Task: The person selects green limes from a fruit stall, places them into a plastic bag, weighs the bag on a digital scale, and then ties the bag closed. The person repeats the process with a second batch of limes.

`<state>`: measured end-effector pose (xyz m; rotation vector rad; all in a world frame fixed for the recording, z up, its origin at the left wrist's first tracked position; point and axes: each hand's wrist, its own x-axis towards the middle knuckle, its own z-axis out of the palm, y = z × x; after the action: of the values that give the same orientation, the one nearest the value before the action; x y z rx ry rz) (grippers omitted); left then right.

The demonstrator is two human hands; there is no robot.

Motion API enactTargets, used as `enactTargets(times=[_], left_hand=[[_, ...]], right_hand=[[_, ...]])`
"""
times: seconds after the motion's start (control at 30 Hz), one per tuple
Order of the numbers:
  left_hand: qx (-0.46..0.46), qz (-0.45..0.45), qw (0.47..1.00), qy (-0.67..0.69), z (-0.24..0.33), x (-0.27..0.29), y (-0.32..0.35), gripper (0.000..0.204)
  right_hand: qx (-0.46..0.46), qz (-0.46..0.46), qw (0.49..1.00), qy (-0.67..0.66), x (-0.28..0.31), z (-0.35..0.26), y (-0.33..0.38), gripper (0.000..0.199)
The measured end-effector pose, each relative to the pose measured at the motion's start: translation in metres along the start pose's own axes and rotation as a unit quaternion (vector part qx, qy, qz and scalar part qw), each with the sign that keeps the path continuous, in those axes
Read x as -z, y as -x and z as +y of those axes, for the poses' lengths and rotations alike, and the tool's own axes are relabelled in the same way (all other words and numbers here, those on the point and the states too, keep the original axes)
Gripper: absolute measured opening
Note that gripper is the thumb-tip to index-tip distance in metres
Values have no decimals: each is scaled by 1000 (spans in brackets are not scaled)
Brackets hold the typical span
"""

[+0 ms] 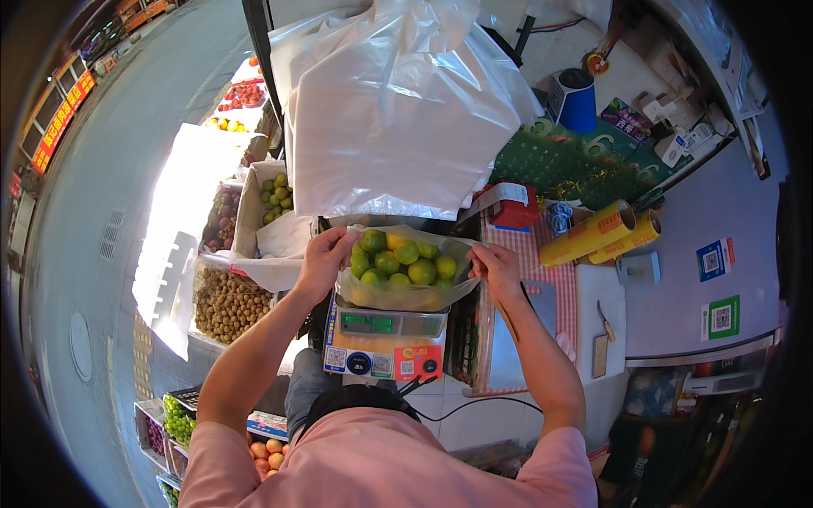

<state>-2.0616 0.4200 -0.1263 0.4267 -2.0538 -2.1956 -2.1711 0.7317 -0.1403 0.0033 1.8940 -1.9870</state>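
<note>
Several green citrus fruits (422, 271) already sit inside the clear plastic bag (381, 295) over the scale (394, 323), its mouth not yet closed, your left hand (327, 256) pinching the left edge, your right hand (498, 267) the right.

Green digits lit on the scale (437, 324)'s display (369, 323), QR codes on the blue label (336, 342) and red label (419, 353) below it. More QRs on the grey panel (669, 279)'s blue sticker (711, 262) and green sticker (721, 318). Red print on a yellow roll (590, 234), yellow characters on that red banner (63, 123) streetside.
</note>
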Motion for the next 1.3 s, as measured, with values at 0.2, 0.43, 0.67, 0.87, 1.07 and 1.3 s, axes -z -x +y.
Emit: enactTargets(times=[0.2, 0.43, 0.67, 0.87, 1.07, 1.3], left_hand=[[31, -17, 998, 60, -16, 25, 3, 36], [58, -65, 991, 102, -20, 45, 3, 36], [60, -37, 994, 86, -24, 51, 3, 35], [85, 15, 992, 93, -24, 20, 21, 33], [60, 45, 991, 113, -19, 8, 23, 33], [87, 73, 982, 149, -24, 20, 27, 35]], right_hand=[[-17, -19, 1000, -13, -13, -3, -15, 26], [-123, -100, 974, 160, -67, 1, -16, 28], [127, -189, 709, 668, -129, -25, -13, 35], [25, -275, 845, 458, -174, 28, -67, 30], [221, -98, 756, 608, -189, 151, -150, 53], [95, -227, 868, 431, -163, 86, -95, 67]])
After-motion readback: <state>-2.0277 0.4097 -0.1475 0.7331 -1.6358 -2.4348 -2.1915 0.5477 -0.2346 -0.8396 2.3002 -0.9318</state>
